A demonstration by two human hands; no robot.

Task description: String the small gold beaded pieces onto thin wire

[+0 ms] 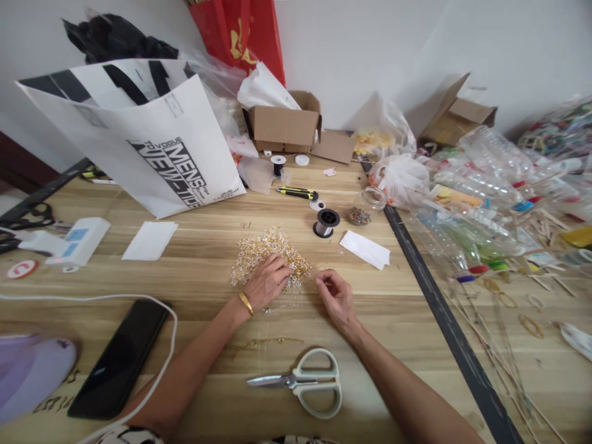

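A loose heap of small gold and clear beads (259, 250) lies mid-table. My left hand (268, 280), with a gold bracelet (246, 303) on its wrist, rests at the heap's near right side, fingers curled together at the beads. Just right of the heap, my right hand (336, 299) has thumb and forefinger pinched; what sits between them is too small to make out. Below the hands runs a thin line of clear beads (287, 306). Nearer to me are a thin gold chain (272, 340) and scissors (296, 381) with pale handles, blades pointing left.
Beyond the heap are a wire spool (326, 223), a bead jar (365, 206), a utility knife (298, 193) and a white paper (366, 248). A phone (123, 357) and white cable (173, 345) lie left, below a large paper bag (139, 148). Plastic bottles (485, 203) crowd the right.
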